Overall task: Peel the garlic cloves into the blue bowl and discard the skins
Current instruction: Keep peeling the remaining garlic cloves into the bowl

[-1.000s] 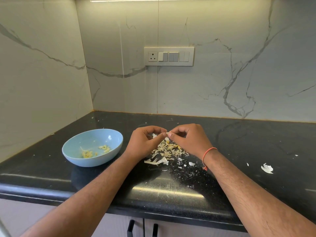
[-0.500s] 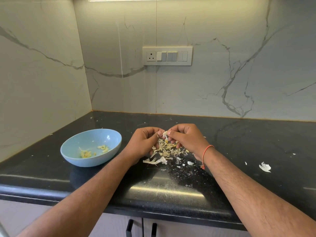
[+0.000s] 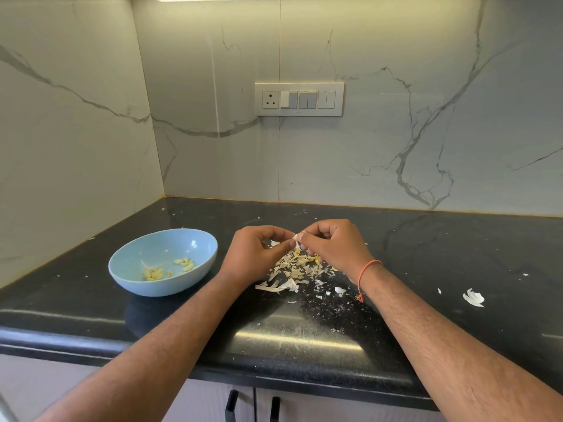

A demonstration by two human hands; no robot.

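On the counter (image 3: 457, 269) I see the bowl (image 3: 134, 278) left of my skins (image 3: 295, 266), above which my left hand (image 3: 253, 254) and right hand (image 3: 332, 245) both pinch a clove (image 3: 295, 237): light, slick, firm, so I'd grip its ends.

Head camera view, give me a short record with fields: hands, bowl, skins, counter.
hands: left hand and right hand pinch one small pale garlic clove together above the skins
bowl: round light blue bowl, left of the hands, holds peeled yellowish cloves
skins: pile of papery garlic skins under the hands; one stray white skin piece far right
counter: glossy black stone countertop
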